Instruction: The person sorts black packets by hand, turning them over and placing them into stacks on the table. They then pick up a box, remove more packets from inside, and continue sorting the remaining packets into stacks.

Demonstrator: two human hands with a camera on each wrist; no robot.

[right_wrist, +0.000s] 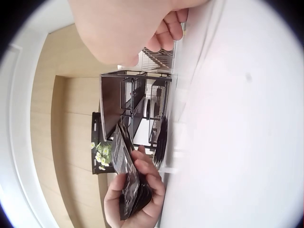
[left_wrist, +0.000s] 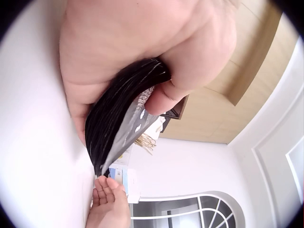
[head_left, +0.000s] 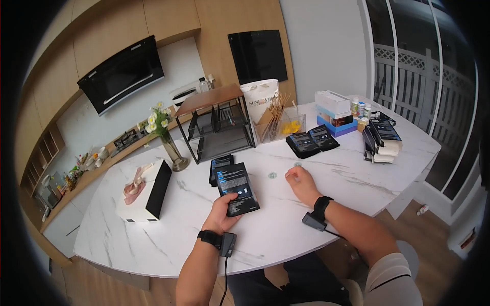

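My left hand (head_left: 220,214) grips a thick stack of black printed pouches (head_left: 239,186), thumb on top and fingers underneath. In the left wrist view, the many layered edges of the stack (left_wrist: 107,121) show between thumb and fingers. My right hand (head_left: 303,186) hovers close over the tabletop, fingers loosely curled, with nothing held. Two round green stickers (head_left: 273,175) lie by it, one partly behind the fingers. Just beyond the held stack lies another pile of black pouches (head_left: 219,164). Two more pouch piles (head_left: 312,142) sit side by side farther back.
At left stand a white box with a pink ribbon (head_left: 133,186) and a flower vase (head_left: 176,155). A black mesh organizer (head_left: 224,145) and a clear bin (head_left: 280,131) line the back. On the right are stacked boxes (head_left: 334,107), small bottles (head_left: 361,109) and more upright pouches (head_left: 384,131).
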